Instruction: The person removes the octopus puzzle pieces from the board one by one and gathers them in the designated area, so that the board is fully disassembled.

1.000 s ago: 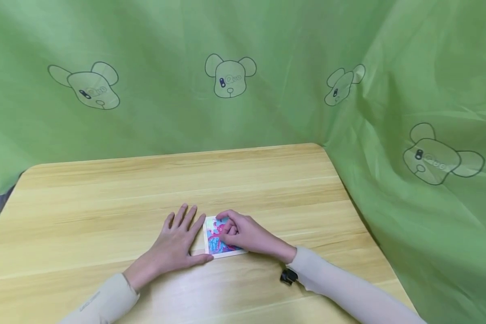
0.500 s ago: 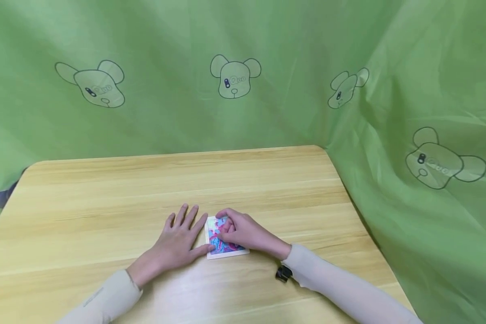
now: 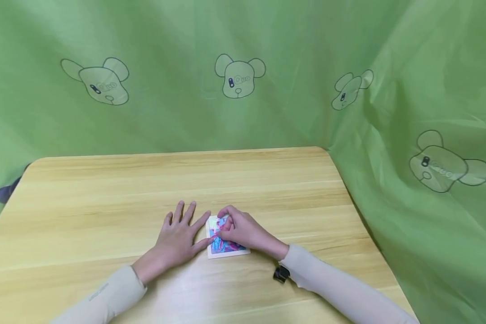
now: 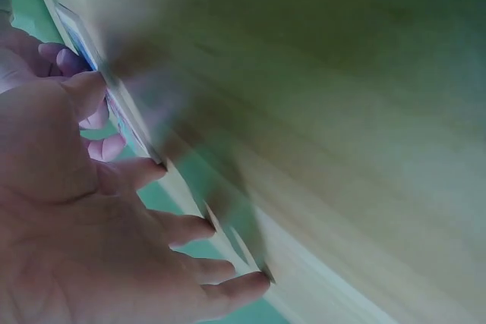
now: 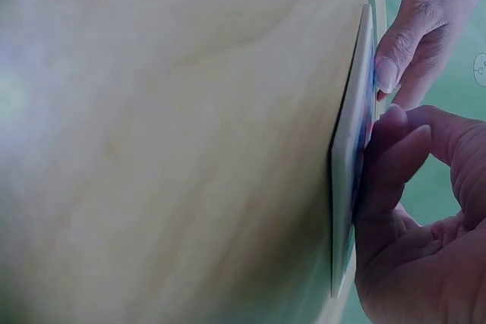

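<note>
White-rimmed panel (image 3: 232, 254) is lying flat on the table (image 3: 105, 198), between both hands, its rim framing a pink-and-blue picture; left hand (image 3: 175, 242) is spreading its fingers apart on the wood grain, thumb overlapping the panel's left edge; right hand (image 3: 245, 230) is curling its fingers over the panel, touching its face; can't tell if they're pinching anything; printed green curtain (image 3: 166, 112) is hanging behind and to the right.
</note>
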Demonstrator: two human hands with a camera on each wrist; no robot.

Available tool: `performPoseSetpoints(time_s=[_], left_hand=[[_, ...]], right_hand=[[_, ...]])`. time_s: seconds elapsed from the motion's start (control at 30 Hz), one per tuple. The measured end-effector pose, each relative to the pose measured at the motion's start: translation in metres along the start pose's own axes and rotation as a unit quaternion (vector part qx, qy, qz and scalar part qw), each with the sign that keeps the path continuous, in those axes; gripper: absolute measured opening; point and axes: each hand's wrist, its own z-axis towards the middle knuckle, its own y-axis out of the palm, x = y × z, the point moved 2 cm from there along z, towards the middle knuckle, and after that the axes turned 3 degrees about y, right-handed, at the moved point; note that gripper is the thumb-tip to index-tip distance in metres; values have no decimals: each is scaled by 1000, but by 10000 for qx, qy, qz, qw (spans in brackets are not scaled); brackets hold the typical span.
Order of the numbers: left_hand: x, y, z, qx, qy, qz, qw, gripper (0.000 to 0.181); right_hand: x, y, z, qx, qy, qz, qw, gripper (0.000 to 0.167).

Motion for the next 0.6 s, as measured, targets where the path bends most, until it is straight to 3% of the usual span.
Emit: performPoseSetpoints(time_s=[0.23, 0.5, 0.6], left_hand=[[0, 3, 1, 25, -48, 106, 9999, 71], [-3, 14, 0, 575, 161, 459, 9972, 67], [-6, 19, 1, 644, 152, 582, 9961, 68]], right_hand=[[2, 1, 2, 44, 31, 84, 10000, 37], [1, 0, 6, -163, 125, 582, 9981, 24], [1, -2, 8, -263, 147, 801, 9963, 17]])
